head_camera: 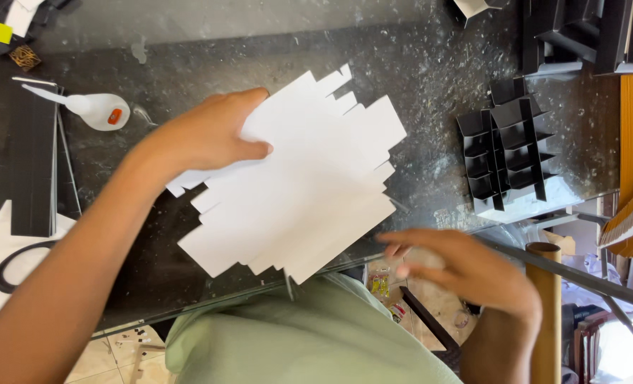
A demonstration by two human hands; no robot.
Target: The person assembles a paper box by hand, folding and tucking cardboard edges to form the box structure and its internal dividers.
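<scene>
Nearest the camera, the right hand point(466, 274) hovers blurred off the counter's point(430, 78) front edge, fingers loosely open, holding nothing, just beside the lower corner of the white cards point(295, 185). The left hand point(213, 135) has its grip closed on the upper left edge of that fanned stack, thumb on top, holding it just over the dark counter. Farther left lies a white glue bottle point(96, 110); to the right stands a black divider grid point(505, 146)

R hand point(466, 274) motion-blurred, black card stack point(587, 32) cut by top edge, L fingers point(252, 149) partly behind white sheets point(295, 185)
</scene>
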